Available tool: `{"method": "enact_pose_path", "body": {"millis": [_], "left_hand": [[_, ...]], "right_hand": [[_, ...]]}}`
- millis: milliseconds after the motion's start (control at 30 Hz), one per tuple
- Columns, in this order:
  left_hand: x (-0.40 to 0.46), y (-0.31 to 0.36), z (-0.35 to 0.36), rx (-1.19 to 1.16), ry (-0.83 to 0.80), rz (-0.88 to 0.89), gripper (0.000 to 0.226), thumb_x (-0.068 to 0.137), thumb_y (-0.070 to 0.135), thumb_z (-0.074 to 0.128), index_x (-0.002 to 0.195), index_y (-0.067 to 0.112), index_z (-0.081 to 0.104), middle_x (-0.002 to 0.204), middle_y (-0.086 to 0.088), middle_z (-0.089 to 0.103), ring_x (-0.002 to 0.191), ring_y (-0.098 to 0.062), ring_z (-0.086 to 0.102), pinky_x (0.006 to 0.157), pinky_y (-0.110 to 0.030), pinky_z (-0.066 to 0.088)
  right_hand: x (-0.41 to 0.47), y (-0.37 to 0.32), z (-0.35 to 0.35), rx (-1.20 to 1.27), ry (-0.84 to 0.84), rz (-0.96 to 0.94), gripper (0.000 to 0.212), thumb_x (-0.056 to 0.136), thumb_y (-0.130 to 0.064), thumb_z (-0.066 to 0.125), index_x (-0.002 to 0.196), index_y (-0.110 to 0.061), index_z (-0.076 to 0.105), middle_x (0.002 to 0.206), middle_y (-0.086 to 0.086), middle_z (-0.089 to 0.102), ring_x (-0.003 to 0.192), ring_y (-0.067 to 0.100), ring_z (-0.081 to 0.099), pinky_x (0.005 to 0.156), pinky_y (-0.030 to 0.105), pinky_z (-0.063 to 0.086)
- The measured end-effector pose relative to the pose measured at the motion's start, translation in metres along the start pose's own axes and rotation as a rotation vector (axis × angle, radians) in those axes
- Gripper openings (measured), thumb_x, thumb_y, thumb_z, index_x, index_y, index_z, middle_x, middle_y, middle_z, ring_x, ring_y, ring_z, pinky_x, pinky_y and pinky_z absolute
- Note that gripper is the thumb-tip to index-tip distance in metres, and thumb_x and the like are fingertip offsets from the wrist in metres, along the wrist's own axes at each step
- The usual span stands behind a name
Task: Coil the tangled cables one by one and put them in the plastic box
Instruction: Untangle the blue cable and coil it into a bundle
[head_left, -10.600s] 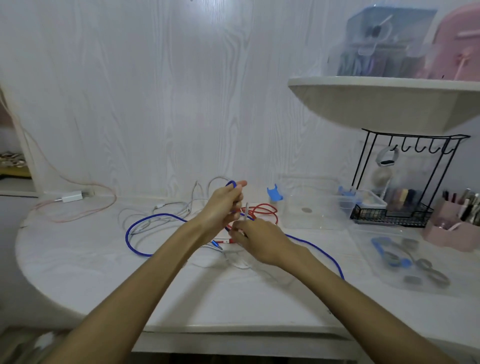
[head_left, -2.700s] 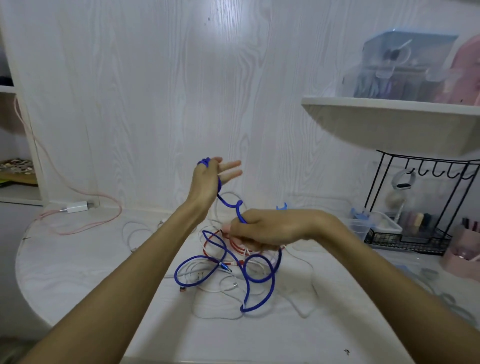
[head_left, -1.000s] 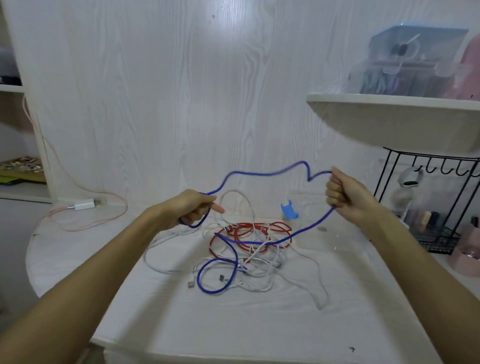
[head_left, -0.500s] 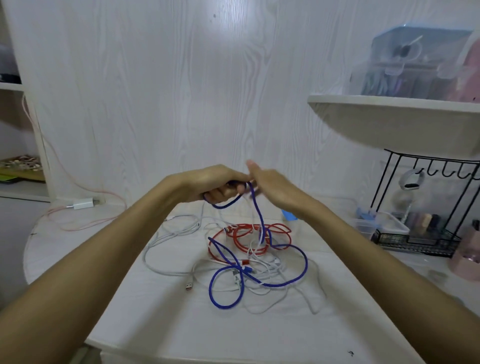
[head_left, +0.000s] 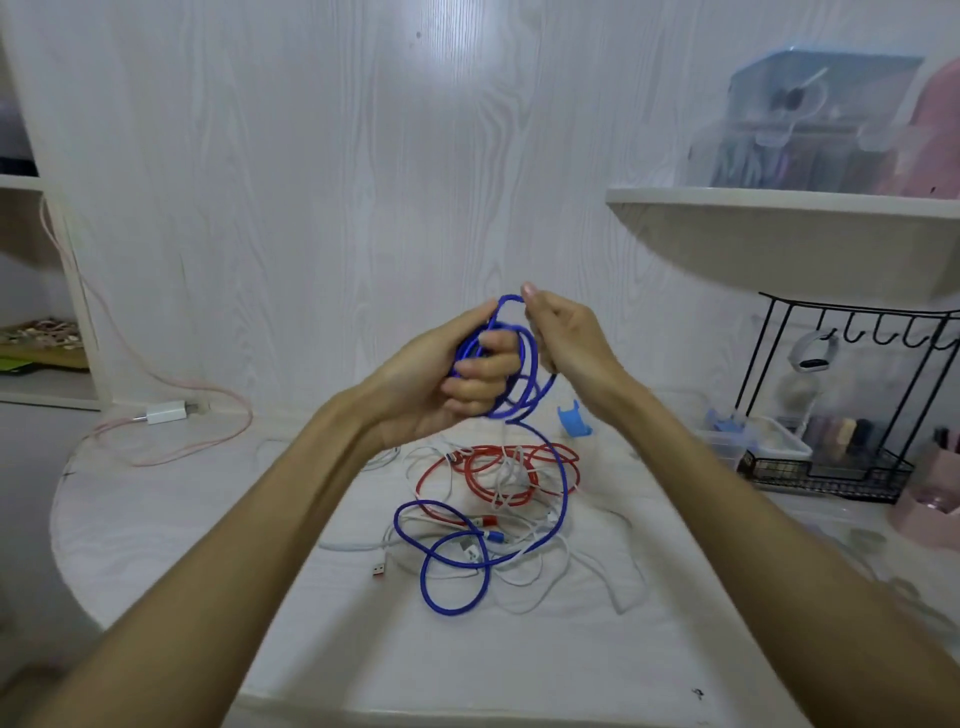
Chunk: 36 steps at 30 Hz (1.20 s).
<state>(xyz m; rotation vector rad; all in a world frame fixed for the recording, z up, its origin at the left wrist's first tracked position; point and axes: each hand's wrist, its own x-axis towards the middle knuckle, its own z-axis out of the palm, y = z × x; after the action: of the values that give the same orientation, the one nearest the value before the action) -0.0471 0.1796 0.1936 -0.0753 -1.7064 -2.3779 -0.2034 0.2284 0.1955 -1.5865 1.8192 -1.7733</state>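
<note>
Blue cable (head_left: 522, 364): gathered into several loops around the curled fingers of the left hand (head_left: 441, 379), held raised over the table (head_left: 208, 545). Right hand (head_left: 566, 338): directly beside the left, thumb and fingers pinching the top of the newest loop, laying it against the bundle. Compared with one second earlier: hands no longer spread wide apart with a long span stretched between them; span now taken up into the coil, hands almost touching. Meaning for the task: one more turn added, coiling of the first cable underway but not complete. Remaining length: hanging down from below the left hand, then running through two loops on the table beneath both hands, crossing the red cable (head_left: 498, 467) and the white cables (head_left: 519, 566). Likely risk: blue loops below snagging on the red and white strands when drawn up; slow pull advised, with the bundle kept clamped in the left hand. Plastic box (head_left: 753, 441): well to the right of the right hand, beside the black wire rack (head_left: 831, 467); no coiled cable seen inside it so far.
</note>
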Motion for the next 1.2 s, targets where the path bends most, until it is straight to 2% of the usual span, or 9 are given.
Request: {"method": "enact_pose_path", "body": {"millis": [67,267,500,600,733,800,900,1100,1200], "left_hand": [[0.010,0.002,0.008,-0.066,0.132,0.194,0.036,0.099,0.034,0.033,0.069,0.018,0.047,0.051,0.008,0.030,0.036,-0.004,0.020,0.036,-0.015,0.021],[0.033,-0.003,-0.009,0.056,0.599,0.485,0.015,0.100,0.007,0.037,0.106,0.011,0.051,0.074,0.005,0.064,0.047,-0.004,0.057,0.048,-0.014,0.044],[0.059,-0.022,-0.070,0.351,0.731,0.519,0.025,0.101,0.008,0.032,0.124,0.010,0.041,0.115,-0.003,0.065,0.092,-0.012,0.069,0.087,-0.021,0.052],[0.074,-0.021,-0.097,0.558,0.704,0.443,0.025,0.102,0.014,0.028,0.124,0.012,0.041,0.119,0.002,0.064,0.093,-0.010,0.069,0.095,-0.024,0.042],[0.089,-0.037,-0.124,1.019,0.603,0.344,0.026,0.102,0.021,0.030,0.120,0.019,0.049,0.103,0.010,0.065,0.079,-0.001,0.066,0.071,-0.011,0.047],[0.094,-0.044,-0.141,1.369,0.560,0.273,0.029,0.102,0.024,0.029,0.116,0.022,0.054,0.091,0.010,0.063,0.078,-0.005,0.063,0.071,-0.020,0.045],[0.099,-0.043,-0.165,1.761,0.469,0.213,0.044,0.100,0.032,0.019,0.109,0.020,0.060,0.073,0.005,0.059,0.077,-0.016,0.052,0.068,-0.027,0.031],[0.109,-0.046,-0.171,1.924,0.441,0.308,0.052,0.101,0.036,0.018,0.058,0.023,0.043,0.053,0.005,0.043,0.054,-0.016,0.042,0.058,-0.032,0.030],[0.106,-0.049,-0.175,1.927,0.541,0.237,0.058,0.097,0.040,0.014,0.065,0.010,0.051,0.062,-0.004,0.054,0.059,-0.024,0.046,0.053,-0.030,0.027]], "right_hand": [[-0.006,0.016,0.023,-0.048,0.049,0.000,0.040,0.101,-0.025,0.041,0.083,0.006,0.060,0.076,0.027,0.062,0.070,0.030,0.059,0.067,0.040,0.046],[-0.039,0.041,0.077,-0.491,-0.086,-0.031,0.023,0.099,-0.014,0.035,0.078,-0.016,0.042,0.060,-0.005,0.041,0.051,0.009,0.035,0.048,0.025,0.031],[-0.020,0.024,0.062,-0.563,-0.480,0.104,0.030,0.101,-0.009,0.029,0.121,0.000,0.049,0.118,0.016,0.058,0.094,0.026,0.055,0.072,0.029,0.041],[-0.003,0.023,0.051,-0.524,-0.641,0.140,0.031,0.099,-0.005,0.031,0.121,-0.002,0.052,0.098,0.003,0.056,0.081,0.014,0.050,0.063,0.019,0.039],[0.025,0.032,0.031,-0.307,-0.840,0.275,0.016,0.097,-0.007,0.041,0.100,-0.009,0.056,0.062,-0.001,0.036,0.050,0.007,0.031,0.045,0.014,0.031],[0.037,0.047,0.027,-0.192,-0.910,0.387,0.017,0.099,-0.016,0.044,0.095,-0.009,0.059,0.061,-0.002,0.033,0.046,0.005,0.028,0.043,0.014,0.028],[0.048,0.078,0.029,0.045,-0.768,0.573,0.028,0.099,-0.030,0.046,0.081,-0.012,0.057,0.062,-0.003,0.038,0.046,0.004,0.033,0.045,0.014,0.032],[0.047,0.112,0.033,0.750,-0.487,0.769,0.015,0.084,-0.018,0.056,0.073,-0.010,0.062,0.065,0.003,0.058,0.061,0.014,0.062,0.079,0.034,0.049],[0.046,0.105,0.025,0.976,-0.442,0.836,0.021,0.084,-0.021,0.056,0.074,-0.004,0.064,0.054,-0.002,0.045,0.040,0.011,0.047,0.047,0.024,0.048]]}}
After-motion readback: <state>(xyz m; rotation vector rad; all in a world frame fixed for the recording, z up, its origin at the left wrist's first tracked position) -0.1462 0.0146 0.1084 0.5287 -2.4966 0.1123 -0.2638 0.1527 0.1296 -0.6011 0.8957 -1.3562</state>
